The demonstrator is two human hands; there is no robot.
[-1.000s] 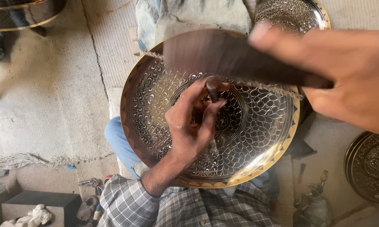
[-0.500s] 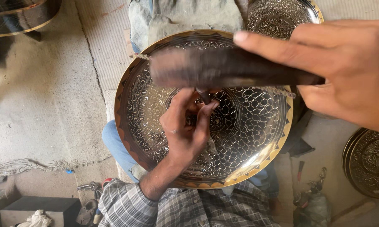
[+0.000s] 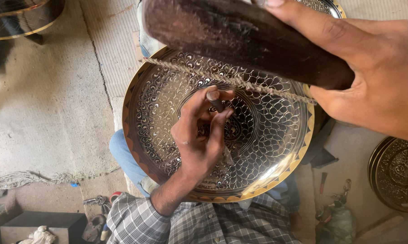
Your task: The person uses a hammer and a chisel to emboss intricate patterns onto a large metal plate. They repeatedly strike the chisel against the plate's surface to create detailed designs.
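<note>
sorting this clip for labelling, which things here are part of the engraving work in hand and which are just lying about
In use:
- large engraved brass tray
- small chisel, pinched by the left hand
- dark wooden mallet, raised in the right hand
- twisted cord across the tray

Lying about:
- second engraved plate at the right
- padlock and keys
- dark box with a rag

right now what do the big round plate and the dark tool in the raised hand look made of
Plate: looks like brass, polished; golden rim, glossy engraved scale pattern over dark ground. Tool in the right hand: probably wood, dark, worn matte, though blurred. Left hand pinches a small dark punch, likely metal.
</note>
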